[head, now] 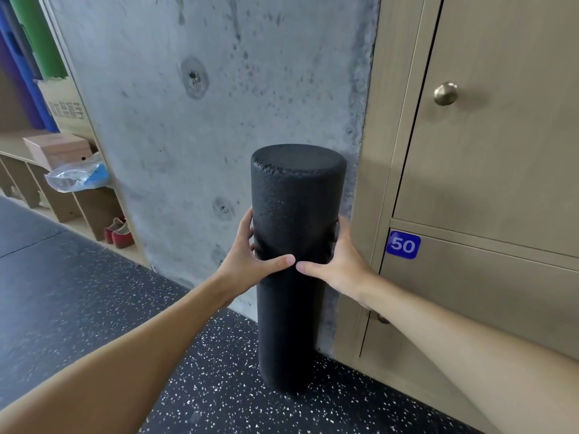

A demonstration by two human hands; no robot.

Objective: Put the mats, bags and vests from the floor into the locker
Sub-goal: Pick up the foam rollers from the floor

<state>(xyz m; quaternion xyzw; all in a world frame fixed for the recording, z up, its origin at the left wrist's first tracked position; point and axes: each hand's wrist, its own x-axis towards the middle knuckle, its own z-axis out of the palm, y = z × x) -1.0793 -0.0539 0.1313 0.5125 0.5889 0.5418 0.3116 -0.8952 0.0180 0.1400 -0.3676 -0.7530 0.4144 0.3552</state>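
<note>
Room corner: black speckled rubber floor (78,292) runs up to a grey concrete pillar (188,120), w/ a beige wooden locker bank (501,151) on its right, doors all closed. A black cylindrical foam roll (297,189) stands upright at the pillar's right-hand corner, lower end at floor level; contact can't be told. The left hand (250,255) & right hand (341,261) wrap its middle from opposite sides, thumbs nearly meeting in front, prob. to keep it vertical and balanced for lifting.
</note>
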